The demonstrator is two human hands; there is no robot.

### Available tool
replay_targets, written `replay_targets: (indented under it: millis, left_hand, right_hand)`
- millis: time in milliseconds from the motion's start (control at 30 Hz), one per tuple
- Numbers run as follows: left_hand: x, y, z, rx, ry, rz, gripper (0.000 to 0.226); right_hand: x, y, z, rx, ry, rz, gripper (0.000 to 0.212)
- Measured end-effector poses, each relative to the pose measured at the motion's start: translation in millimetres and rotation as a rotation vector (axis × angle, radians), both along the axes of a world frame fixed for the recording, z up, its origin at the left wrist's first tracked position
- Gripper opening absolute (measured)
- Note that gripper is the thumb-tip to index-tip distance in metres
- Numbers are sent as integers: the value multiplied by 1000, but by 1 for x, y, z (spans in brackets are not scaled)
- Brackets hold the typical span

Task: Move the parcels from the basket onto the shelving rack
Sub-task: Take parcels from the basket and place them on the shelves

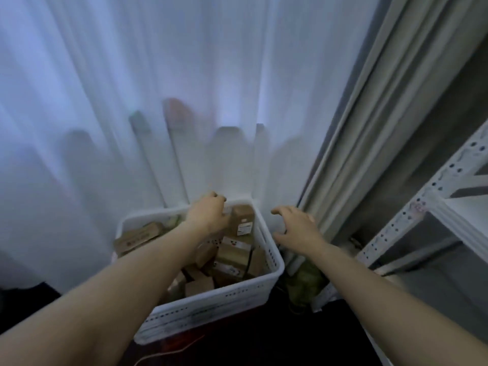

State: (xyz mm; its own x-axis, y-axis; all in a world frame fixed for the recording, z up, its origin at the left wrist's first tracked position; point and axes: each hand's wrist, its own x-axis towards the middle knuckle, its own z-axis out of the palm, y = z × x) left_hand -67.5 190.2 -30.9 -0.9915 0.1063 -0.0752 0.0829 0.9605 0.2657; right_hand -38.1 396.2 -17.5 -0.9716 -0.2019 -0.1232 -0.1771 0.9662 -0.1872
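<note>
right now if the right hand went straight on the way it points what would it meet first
Probably the white curtain behind the basket; the right hand is open, outside the right rim. It might clip the far corner; depth is unclear.

The white perforated plastic basket (224, 299) is open at the top, so access is straight down. Brown cardboard parcels (235, 256) are packed closely inside, with little room between them and the walls. The left hand (208, 215) and its forearm cross the opening diagonally, covering the middle and far part. A sheer white curtain (158, 75) hangs against the far rim and closes that side. To the right, the right hand (295, 228) hovers in a narrow gap, spread, bounded by a heavy grey curtain (369, 128) and the white perforated-metal shelving rack (435, 180). A crumpled green bundle (303, 281) fills the floor of that gap. The dark floor (264, 344) in front lies open except for a thin orange cable (171, 352).
</note>
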Motion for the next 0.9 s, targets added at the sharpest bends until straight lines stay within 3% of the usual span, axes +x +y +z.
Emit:
replay_targets:
  millis: [233,433,567,733,900]
  left_hand:
    - [-27,-100,-78,42,-225,141,36]
    - [-54,-134,-133,118,-366,240,42]
    - [-72,-127,-175,159,-466,268,52]
    - [-108,-87,-233,300,-592,305,39]
    - [-147,-46,-306,432,-715,417,44]
  right_hand:
    - [-63,-91,-80,-70,-255,55,55]
    - [-115,-109,-148,-201,-494,-137,57]
    - [-146,-103,-199,-305,-617,-339,51]
    - [-184,-84,-271,-378,-728,-514,41]
    - [-218,-70,-331,-390,-776,-529,36]
